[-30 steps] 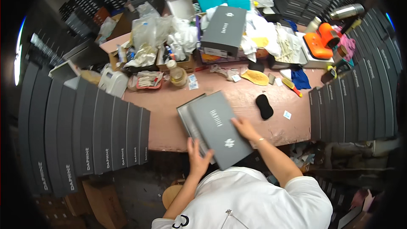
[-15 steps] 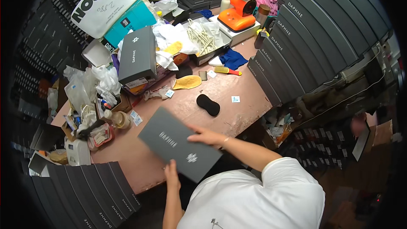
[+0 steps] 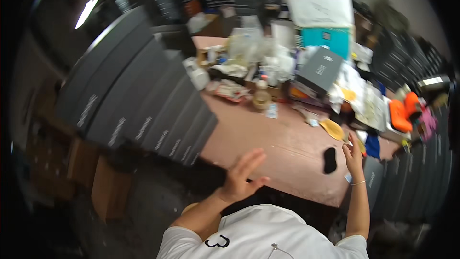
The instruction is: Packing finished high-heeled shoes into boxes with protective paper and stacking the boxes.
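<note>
Both of my hands are lifted over the front part of the pink worktable (image 3: 282,163), with nothing in them. My left hand (image 3: 243,178) is open near the table's front edge, its fingers spread and slightly blurred. Farther right, my right hand (image 3: 353,157) is raised with its fingers stretched out. Just left of that hand a black pad (image 3: 330,160), narrowed at its middle, lies on the tabletop. A yellow insole-shaped piece (image 3: 332,129) lies behind it. Tall stacks of dark grey shoe boxes stand at the left (image 3: 143,100) and right (image 3: 412,182).
A grey shoe box (image 3: 320,71) rests on a pile at the back, beside crumpled white paper. A bottle (image 3: 261,97), a red-rimmed container (image 3: 230,91) and plastic bags (image 3: 247,48) crowd the rear left. An orange device (image 3: 402,114) stands at the far right. Brown cartons (image 3: 111,187) stand low at left.
The view has swung to the left. The grey shoe box that both hands held is out of them, and I cannot tell where it lies. My hands have moved apart and opened.
</note>
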`<state>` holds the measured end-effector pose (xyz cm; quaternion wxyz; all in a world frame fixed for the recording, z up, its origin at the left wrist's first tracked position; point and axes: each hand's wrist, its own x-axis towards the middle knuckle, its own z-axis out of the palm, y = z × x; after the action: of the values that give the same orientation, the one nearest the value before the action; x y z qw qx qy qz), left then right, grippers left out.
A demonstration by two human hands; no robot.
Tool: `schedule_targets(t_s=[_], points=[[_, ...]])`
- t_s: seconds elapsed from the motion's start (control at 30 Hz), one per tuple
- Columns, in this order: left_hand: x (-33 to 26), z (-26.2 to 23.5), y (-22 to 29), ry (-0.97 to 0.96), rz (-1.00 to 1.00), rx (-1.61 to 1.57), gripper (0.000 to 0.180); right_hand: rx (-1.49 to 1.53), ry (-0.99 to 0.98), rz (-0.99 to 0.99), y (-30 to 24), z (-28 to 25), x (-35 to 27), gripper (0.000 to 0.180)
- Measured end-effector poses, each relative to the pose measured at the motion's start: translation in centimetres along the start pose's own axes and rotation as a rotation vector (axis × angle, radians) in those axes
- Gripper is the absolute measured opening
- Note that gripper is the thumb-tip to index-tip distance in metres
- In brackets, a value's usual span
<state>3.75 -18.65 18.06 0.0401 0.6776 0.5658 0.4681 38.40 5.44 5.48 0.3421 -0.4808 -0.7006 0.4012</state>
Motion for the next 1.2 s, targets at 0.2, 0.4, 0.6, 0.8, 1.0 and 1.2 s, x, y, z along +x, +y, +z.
schedule_targets(t_s=[0.2,0.4,0.6,0.8,1.0,1.2], points=[[1.6,-29.8,0.8,1.302,0.240,0.661,0.043,0.149,-0.658,-0.553,-25.5,12.7,4.9,0.067],[2.2,-48.5,-5.6,0.906,-0.388,-0.568,0.050,0.540,-1.019,-0.573,-43.3,25.5,3.7,0.077],[9.1,-32.4,1.4,0.679,-0.332,-0.114,0.049,1.140,-1.051,-0.090,-47.6,25.8,6.4,0.090],[4.7,-17.7,5.6,0.388,0.148,0.542,0.059,1.185,-0.834,-0.042,-34.0,17.8,4.5,0.067],[-5.0,1.1,-0.2,0.226,-0.707,-0.524,0.075,0.806,-0.720,0.182,-10.8,13.5,-4.2,0.089],[-14.7,15.2,-14.4,0.159,-0.918,-0.643,0.053,0.542,-0.413,0.601,1.5,20.4,-10.6,0.064]])
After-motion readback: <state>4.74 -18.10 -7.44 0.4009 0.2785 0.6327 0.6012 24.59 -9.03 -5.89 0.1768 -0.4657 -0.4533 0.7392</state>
